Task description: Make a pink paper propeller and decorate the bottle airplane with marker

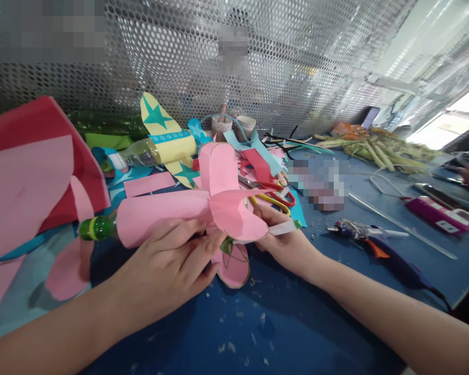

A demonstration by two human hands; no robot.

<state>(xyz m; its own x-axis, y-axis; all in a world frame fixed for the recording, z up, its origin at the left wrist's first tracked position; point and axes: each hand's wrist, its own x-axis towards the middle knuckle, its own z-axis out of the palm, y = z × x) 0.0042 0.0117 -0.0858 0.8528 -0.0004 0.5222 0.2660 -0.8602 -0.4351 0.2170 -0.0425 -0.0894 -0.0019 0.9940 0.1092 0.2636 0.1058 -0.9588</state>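
Lying on its side is a green bottle (97,228) wrapped in pink paper (160,213), with rounded pink paper fins (221,174) at its right end. My left hand (172,260) grips the wrapped bottle near the fins, fingers bent over the paper. My right hand (283,242) is closed around a white pen-like stick with a green end (285,228), beside the front fin; its fingertips are partly hidden behind that fin. A lower fin (234,268) with a dark outline hangs below my left fingertips.
Behind lie a yellow-and-blue paper-covered bottle (175,148), scissors (273,190) and paper scraps. Pink and red sheets (27,182) cover the left. On the right are a glue gun (386,255), a purple device (440,213) and dried stalks (383,148). A perforated metal panel (172,57) stands behind.
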